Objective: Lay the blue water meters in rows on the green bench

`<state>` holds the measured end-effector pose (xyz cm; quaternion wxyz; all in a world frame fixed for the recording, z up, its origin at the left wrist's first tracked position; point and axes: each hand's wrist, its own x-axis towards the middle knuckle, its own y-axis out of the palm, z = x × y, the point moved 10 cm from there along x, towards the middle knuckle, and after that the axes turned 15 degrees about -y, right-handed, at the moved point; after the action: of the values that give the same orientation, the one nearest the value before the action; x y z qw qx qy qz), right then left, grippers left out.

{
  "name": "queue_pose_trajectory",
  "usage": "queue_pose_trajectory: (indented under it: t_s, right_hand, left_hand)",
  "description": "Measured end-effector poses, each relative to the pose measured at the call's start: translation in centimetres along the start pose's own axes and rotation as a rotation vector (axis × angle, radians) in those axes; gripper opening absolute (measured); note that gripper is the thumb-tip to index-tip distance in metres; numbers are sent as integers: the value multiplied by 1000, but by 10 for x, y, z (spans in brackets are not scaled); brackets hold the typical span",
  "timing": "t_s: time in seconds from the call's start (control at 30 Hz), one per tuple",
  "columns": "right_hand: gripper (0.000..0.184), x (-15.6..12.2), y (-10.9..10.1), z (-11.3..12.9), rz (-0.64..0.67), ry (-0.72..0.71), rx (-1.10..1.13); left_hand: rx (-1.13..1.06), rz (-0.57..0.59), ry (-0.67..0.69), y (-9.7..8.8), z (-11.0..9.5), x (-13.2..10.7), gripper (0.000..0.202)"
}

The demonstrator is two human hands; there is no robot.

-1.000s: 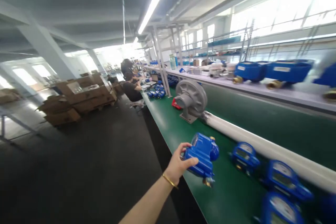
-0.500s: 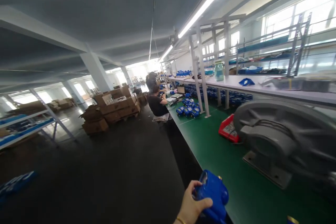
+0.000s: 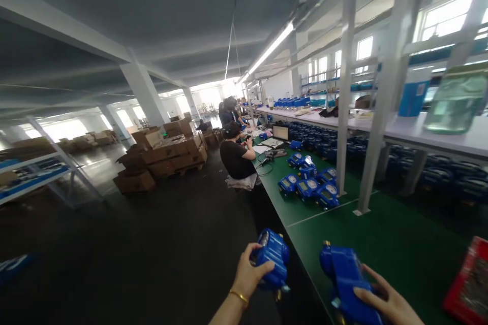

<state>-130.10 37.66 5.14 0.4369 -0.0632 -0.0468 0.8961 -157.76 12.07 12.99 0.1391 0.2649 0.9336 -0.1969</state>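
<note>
My left hand (image 3: 247,277), with a gold bracelet on the wrist, is closed around a blue water meter (image 3: 271,256) held out over the edge of the green conveyor belt (image 3: 385,244). My right hand (image 3: 385,302) grips a second blue water meter (image 3: 345,277) just above the belt, low in the view. Both meters show brass fittings.
Several blue meters (image 3: 308,185) lie on the belt ahead by white frame posts (image 3: 343,101). A seated person in black (image 3: 238,160) works at the belt further on. Stacked cardboard boxes (image 3: 163,155) stand on the dark floor to the left. A red tray (image 3: 470,277) sits at the right edge.
I have moved forward along the belt, past the grey blower. My right hand has come into view holding a second meter. My left hand still holds its meter.
</note>
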Motion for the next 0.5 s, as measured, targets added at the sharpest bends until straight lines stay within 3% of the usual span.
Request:
queue_pose_trajectory:
  t_s: [0.13, 0.27, 0.37, 0.5]
  right_hand:
    - [124, 116, 86, 39, -25, 56, 103]
    - [120, 212, 145, 63, -83, 116, 175]
    - [117, 284, 173, 78, -118, 117, 173]
    - [115, 392, 200, 96, -191, 61, 169]
  left_hand:
    - [15, 8, 8, -39, -34, 126, 70]
    - [122, 59, 39, -56, -87, 249, 68]
    - [206, 91, 75, -50, -139, 338, 69]
    - [349, 72, 138, -18, -207, 453, 66]
